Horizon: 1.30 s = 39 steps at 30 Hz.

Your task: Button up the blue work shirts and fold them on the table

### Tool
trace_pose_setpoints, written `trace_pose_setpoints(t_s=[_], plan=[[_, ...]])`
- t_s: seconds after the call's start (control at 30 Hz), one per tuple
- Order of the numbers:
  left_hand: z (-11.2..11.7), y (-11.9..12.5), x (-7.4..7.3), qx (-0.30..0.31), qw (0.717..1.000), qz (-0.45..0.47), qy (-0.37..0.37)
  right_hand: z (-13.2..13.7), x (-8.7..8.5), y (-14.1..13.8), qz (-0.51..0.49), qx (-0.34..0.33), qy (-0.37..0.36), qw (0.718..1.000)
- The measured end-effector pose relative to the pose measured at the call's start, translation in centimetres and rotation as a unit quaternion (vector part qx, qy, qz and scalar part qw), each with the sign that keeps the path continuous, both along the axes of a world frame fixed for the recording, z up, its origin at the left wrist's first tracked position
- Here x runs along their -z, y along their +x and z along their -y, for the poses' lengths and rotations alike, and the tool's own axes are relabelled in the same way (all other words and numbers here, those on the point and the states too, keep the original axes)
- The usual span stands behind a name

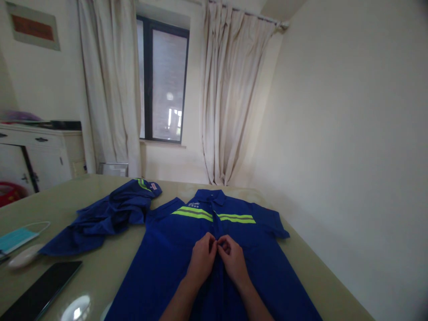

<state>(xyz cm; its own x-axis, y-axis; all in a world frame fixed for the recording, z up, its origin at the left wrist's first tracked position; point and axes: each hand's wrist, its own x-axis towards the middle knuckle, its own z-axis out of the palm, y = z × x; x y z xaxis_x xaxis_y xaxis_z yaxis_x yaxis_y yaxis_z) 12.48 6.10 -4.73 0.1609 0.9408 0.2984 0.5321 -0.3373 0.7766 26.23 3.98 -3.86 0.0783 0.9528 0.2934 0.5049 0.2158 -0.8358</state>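
Note:
A blue short-sleeved work shirt (160, 258) lies spread face up, its collar at the far end. Yellow-green and grey reflective strips cross its chest, and small white lettering shows above the left one. Both hands meet at the front placket below the strips. My left hand (204, 254) is closed, thumb and fingers pinching the placket edge. Close against it, my right hand (231, 255) pinches the same placket from the other side. Whatever small part lies between the fingertips, perhaps a button, is hidden.
Left of the shirt lies a crumpled blue garment (107, 214) with a reflective strip. Nearer are a black phone (43, 290), a light-blue face mask (16, 240) and a pale rounded object (26, 257) on the table (100, 272). A wall (351, 156) runs along the right.

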Motion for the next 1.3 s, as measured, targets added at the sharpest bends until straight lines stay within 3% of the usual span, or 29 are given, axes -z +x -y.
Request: trace_pose_setpoints(t_s=[0.27,0.57,0.8,1.1,1.3], plan=[[0.2,0.2,-0.1,-0.027,0.999,-0.026,-0.007,-0.4,0.4,0.0,0.037,-0.003,-0.025,0.999],[0.0,-0.3,-0.9,-0.038,0.998,-0.029,-0.040,-0.1,-1.3,-0.7,0.193,0.039,-0.107,0.974],[0.2,-0.4,-1.4,-0.027,0.999,-0.028,-0.033,0.0,-0.6,-0.8,0.144,0.048,-0.096,0.984],[0.1,-0.4,-0.7,-0.038,0.999,0.002,0.001,0.0,-0.7,-0.7,0.122,0.036,-0.068,0.990],[-0.3,-0.8,-0.9,-0.021,0.999,0.040,-0.021,0.1,-0.8,-0.8,0.110,0.044,-0.071,0.990]])
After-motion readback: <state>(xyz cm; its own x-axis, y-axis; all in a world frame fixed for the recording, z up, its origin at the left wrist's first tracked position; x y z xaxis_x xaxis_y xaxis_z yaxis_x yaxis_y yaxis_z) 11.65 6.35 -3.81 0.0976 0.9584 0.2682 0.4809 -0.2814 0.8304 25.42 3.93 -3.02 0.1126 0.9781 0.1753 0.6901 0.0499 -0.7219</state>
